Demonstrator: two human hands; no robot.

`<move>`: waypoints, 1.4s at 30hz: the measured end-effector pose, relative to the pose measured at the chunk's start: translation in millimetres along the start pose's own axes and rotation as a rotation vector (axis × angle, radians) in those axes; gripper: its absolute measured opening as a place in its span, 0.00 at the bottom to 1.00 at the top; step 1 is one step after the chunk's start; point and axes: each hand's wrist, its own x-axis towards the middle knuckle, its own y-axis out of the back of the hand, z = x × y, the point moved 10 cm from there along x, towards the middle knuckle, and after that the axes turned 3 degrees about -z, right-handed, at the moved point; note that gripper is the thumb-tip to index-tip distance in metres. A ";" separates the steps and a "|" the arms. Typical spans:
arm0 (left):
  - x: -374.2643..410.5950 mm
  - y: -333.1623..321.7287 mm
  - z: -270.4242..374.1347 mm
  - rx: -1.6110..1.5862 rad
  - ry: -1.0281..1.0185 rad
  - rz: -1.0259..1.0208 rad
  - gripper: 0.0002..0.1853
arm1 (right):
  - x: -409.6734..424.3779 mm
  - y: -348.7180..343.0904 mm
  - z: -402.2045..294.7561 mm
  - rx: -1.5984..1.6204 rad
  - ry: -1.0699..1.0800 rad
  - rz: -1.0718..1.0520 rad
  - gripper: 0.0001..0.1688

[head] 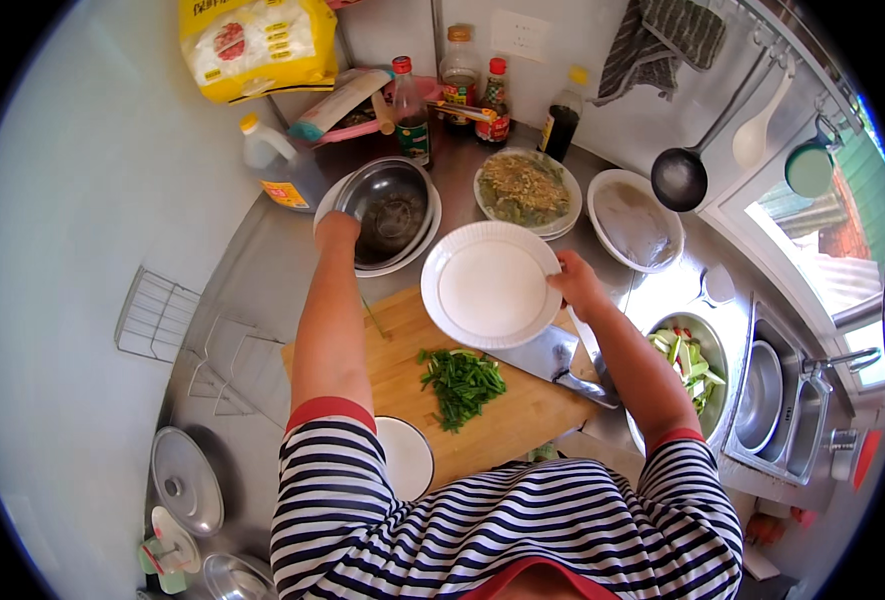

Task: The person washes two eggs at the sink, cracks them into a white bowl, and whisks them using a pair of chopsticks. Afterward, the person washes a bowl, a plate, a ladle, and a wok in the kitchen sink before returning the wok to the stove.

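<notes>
My right hand [579,283] grips the right rim of a white fluted bowl [491,285], bare inside, above the far edge of a wooden cutting board [397,337]. At the back left, my left hand [337,229] holds the left rim of a steel bowl [393,214], which leans inside a white bowl [437,225]; its fingers are mostly hidden. A pile of chopped green leaves [463,386] lies on the board. Right of it rests a cleaver [543,356], partly under the fluted bowl. A white round dish [405,457] is near my left sleeve.
A covered dish of food [526,191] and a film-covered white bowl [633,217] stand behind. Several sauce bottles [412,124] line the wall. To the right are a steel basin of cut vegetables [694,360] and a sink [772,442]. A wire rack [225,367] sits left.
</notes>
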 end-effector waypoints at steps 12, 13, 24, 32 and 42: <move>-1.8 -43.6 2.6 -0.142 0.065 -0.152 0.13 | -68.4 12.8 39.2 0.059 -0.102 -0.020 0.22; -10.8 -45.5 -1.3 -0.320 0.169 -0.160 0.13 | -72.4 15.7 43.0 0.066 -0.114 -0.008 0.22; 9.4 -24.4 -61.1 -1.226 0.301 -0.104 0.06 | -30.0 -5.0 4.1 0.119 0.029 -0.023 0.21; -45.1 72.4 -151.6 -1.210 0.209 0.094 0.08 | 81.1 -80.3 -74.4 0.087 0.162 0.128 0.16; -118.8 86.1 -194.7 -1.170 0.199 0.072 0.08 | 132.4 -146.8 -70.2 -0.198 0.008 0.137 0.15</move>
